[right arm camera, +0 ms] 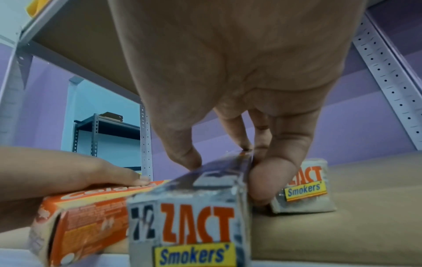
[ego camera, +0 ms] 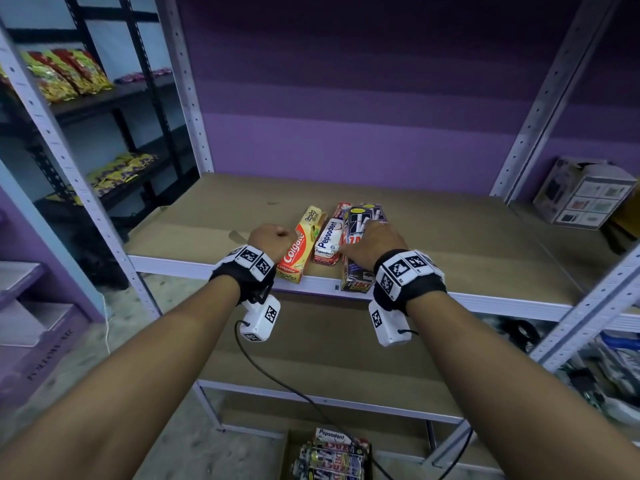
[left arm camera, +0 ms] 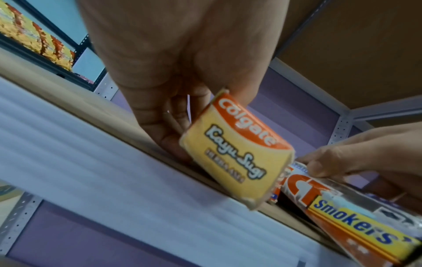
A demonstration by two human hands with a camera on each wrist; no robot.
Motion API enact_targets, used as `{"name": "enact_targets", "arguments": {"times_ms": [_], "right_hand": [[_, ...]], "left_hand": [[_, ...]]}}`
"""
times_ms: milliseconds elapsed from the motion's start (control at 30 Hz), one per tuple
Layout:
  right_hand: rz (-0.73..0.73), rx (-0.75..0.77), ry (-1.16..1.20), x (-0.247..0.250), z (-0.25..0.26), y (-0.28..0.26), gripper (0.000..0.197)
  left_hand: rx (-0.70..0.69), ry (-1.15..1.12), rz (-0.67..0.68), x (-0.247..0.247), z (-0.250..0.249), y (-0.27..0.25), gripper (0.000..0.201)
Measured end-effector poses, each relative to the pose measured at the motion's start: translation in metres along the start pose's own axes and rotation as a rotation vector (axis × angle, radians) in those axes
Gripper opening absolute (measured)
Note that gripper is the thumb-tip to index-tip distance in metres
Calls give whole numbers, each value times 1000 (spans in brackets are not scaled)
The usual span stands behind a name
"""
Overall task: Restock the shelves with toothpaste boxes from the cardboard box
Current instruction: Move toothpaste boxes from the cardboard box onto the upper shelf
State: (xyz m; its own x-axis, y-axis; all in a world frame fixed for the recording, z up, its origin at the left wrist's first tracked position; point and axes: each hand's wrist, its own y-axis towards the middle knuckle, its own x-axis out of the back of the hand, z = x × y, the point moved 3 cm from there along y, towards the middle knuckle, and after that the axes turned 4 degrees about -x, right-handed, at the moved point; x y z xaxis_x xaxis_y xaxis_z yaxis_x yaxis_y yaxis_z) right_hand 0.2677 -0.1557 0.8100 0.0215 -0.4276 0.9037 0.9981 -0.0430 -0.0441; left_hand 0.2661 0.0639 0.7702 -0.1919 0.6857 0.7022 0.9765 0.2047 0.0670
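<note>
On the brown shelf board (ego camera: 467,244) several toothpaste boxes lie side by side near the front edge. My left hand (ego camera: 273,237) grips the orange-yellow Colgate box (ego camera: 298,251) from its left side, fingers curled round it (left arm camera: 237,159). A white Pepsodent box (ego camera: 327,240) lies between the hands. My right hand (ego camera: 372,242) pinches the dark Zact box (ego camera: 356,271) between thumb and fingers (right arm camera: 189,231); the box overhangs the shelf's front rail. A second Zact box (right arm camera: 303,187) lies just behind and to the right. On the floor below, the cardboard box (ego camera: 289,452) holds more toothpaste boxes.
A white printed carton (ego camera: 585,192) stands at the shelf's far right. Grey perforated posts (ego camera: 187,84) frame the bay. A black rack (ego camera: 114,95) to the left carries snack packets. A lower shelf board (ego camera: 329,348) sits beneath my wrists, crossed by a black cable (ego camera: 277,382).
</note>
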Motion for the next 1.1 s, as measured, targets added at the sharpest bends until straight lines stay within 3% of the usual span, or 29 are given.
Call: {"name": "enact_targets", "arguments": {"times_ms": [133,300,467,633,733,900,1100], "right_hand": [[5,-19,-32,-5,-4,5,81],[29,21,-133,-2,-12,6,82],[160,213,-222,15,-27,-1,99],[314,317,-324,13,-36,-9,133],[252,327,-300,10,-37,-6,123],[171,314,-251,12,-34,0,108],[91,261,-301,10,-29,9,89]], "left_hand": [[-50,134,-2,-2,-3,5,33],[-147,145,-25,1,-5,8,28],[-329,321,239,16,-16,0,50],[-336,453,502,29,-26,-13,90],[-345,493,516,30,-29,-14,95],[-300,409,473,29,-28,-8,83],[-346,441,340,15,-27,-1,67]]}}
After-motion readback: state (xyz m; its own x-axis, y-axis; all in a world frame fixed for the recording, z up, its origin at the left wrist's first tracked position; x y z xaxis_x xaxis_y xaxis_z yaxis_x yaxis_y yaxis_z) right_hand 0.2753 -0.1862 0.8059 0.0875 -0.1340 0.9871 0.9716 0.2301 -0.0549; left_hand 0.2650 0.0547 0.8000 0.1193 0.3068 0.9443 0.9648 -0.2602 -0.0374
